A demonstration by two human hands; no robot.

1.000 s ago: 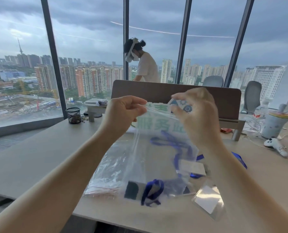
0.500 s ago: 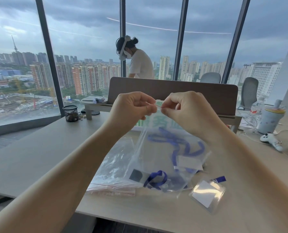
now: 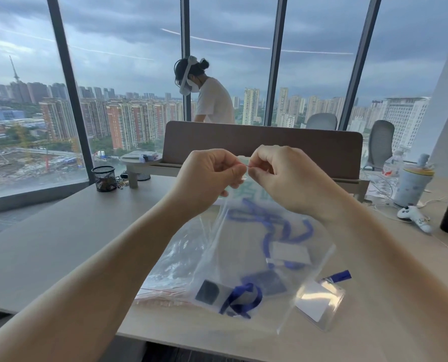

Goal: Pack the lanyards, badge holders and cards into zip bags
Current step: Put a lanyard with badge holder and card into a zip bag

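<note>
— Zip bag (image 3: 246, 259): where is it held?
— Its top edge is pinched between the closed fingers of the left hand (image 3: 207, 176) and right hand (image 3: 288, 178), above the desk (image 3: 61, 239).
— And inside?
— Blue lanyards (image 3: 267, 220) and cards are seen; a badge holder (image 3: 319, 304) lies just right of it.

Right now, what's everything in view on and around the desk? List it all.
zip bag: one, clear, held up over desk, pinched at top
lanyards: blue, count unclear, inside bag
empty bags: clear stack, red strip, flat behind held bag
badge holder: one, clear with white card, on desk right of bag
mesh cup: one, black, far left
controller: one, white, far right
tumbler: one, pale, far right
desk: one, light wood
left hand, right hand: pinching bag's top edge
</note>
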